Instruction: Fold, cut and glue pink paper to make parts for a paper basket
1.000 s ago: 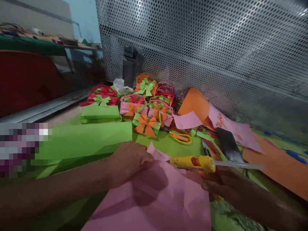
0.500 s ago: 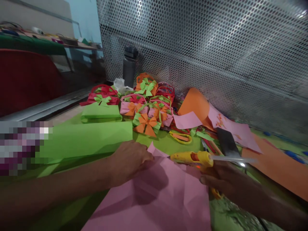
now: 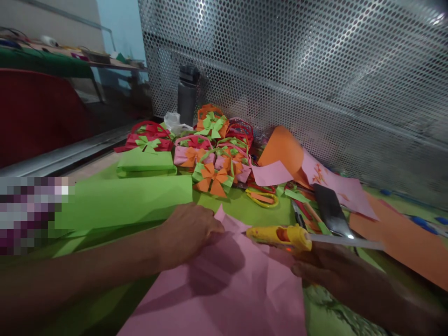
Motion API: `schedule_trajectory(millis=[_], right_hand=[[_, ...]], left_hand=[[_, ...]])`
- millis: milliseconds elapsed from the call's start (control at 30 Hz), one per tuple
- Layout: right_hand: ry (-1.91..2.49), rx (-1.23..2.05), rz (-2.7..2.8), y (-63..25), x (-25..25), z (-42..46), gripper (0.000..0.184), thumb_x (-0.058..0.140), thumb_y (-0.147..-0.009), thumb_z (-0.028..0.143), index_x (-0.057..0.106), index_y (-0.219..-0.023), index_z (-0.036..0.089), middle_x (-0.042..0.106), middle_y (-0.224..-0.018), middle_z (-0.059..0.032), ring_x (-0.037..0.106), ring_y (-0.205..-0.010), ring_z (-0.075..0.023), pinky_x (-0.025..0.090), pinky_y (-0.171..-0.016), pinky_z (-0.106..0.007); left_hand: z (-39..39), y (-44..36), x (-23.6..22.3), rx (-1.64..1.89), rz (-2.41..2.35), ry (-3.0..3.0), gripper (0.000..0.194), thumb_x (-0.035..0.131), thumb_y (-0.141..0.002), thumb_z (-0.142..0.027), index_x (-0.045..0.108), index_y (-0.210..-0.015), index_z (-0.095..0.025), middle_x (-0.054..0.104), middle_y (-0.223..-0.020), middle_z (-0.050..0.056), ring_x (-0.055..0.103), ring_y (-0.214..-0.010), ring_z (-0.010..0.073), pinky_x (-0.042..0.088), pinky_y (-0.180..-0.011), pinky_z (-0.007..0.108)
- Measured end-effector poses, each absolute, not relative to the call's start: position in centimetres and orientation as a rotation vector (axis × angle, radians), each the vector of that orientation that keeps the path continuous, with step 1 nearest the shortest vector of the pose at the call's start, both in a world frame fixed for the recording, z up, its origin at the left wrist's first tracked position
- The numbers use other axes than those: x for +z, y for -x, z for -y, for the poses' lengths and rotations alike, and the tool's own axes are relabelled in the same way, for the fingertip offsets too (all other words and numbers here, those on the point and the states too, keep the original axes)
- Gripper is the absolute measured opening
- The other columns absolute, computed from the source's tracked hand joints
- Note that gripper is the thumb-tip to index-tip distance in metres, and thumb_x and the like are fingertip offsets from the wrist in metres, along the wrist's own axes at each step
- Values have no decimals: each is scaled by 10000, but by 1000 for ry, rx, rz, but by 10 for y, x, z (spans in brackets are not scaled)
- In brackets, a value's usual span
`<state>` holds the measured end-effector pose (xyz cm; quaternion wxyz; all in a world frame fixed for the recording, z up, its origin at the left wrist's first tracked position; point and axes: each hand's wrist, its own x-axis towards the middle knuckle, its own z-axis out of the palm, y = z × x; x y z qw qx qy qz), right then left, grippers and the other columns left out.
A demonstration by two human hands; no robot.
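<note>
A creased sheet of pink paper (image 3: 245,289) lies in front of me, with a pointed corner lifted at its far end. My left hand (image 3: 189,233) is closed on that far edge, its fingertips partly hidden. In my right hand (image 3: 329,266) is a yellow hot glue gun (image 3: 280,235), held sideways with the nozzle pointing left at the paper's far edge. A clear glue stick (image 3: 345,240) sticks out of the gun's back end, and a small orange light glows on its body. Whether the nozzle touches the paper, I cannot tell.
Small paper bags with bows (image 3: 213,179) stand beyond the pink sheet. Folded green paper (image 3: 129,203) lies left. Yellow-handled scissors (image 3: 262,198), a phone (image 3: 331,210) and orange paper (image 3: 402,238) lie right. A dark bottle (image 3: 187,95) stands before a perforated metal panel (image 3: 280,60).
The glue gun has come down slightly, its nozzle still near the paper's far edge. My left hand stays on the pink paper. The whole view has shifted a little.
</note>
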<state>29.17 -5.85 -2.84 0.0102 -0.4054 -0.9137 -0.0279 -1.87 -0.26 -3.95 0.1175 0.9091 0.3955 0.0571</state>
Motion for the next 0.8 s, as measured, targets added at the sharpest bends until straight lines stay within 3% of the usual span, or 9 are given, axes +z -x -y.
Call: schedule_trajectory(millis=[133, 267, 367, 667, 800], right_hand=[[1228, -201, 2947, -289, -26, 55, 412, 307, -936, 227, 698, -1044, 298, 705, -896, -58, 651, -823, -232, 522, -707, -344], [1272, -58, 2950, -286, -20, 56, 406, 329, -921, 196, 705, -1011, 317, 708, -808, -20, 659, -757, -212, 523, -667, -308], [1340, 65, 2867, -287, -20, 58, 345, 381, -912, 236, 701, -1002, 329, 713, -854, -9, 656, -796, -201, 517, -681, -282], [1405, 6, 2899, -284, -20, 54, 347, 368, -905, 257, 699, -977, 334, 693, -766, -7, 645, -722, -212, 512, -624, -307], [1331, -60, 2858, -289, -23, 52, 350, 376, -870, 237, 703, -949, 334, 706, -809, -26, 647, -763, -217, 522, -675, -328]], left_hand=[[3, 19, -41, 189, -1144, -2680, 347, 468, -923, -324, 576, -632, -169, 523, -629, 3, 450, -541, 112, 190, -501, 254], [2, 19, -43, 201, -1151, -2673, 351, 468, -919, -277, 575, -599, -177, 480, -578, -11, 423, -507, 103, 170, -484, 257], [3, 19, -42, 232, -1146, -2676, 361, 466, -919, -286, 576, -593, -175, 477, -576, -12, 424, -502, 102, 174, -479, 256], [3, 18, -40, 178, -1158, -2692, 347, 465, -922, -311, 595, -629, -178, 529, -612, 3, 454, -524, 115, 173, -485, 257], [3, 18, -39, 148, -1151, -2686, 348, 463, -926, -317, 576, -630, -174, 549, -637, 10, 469, -547, 124, 183, -497, 259]])
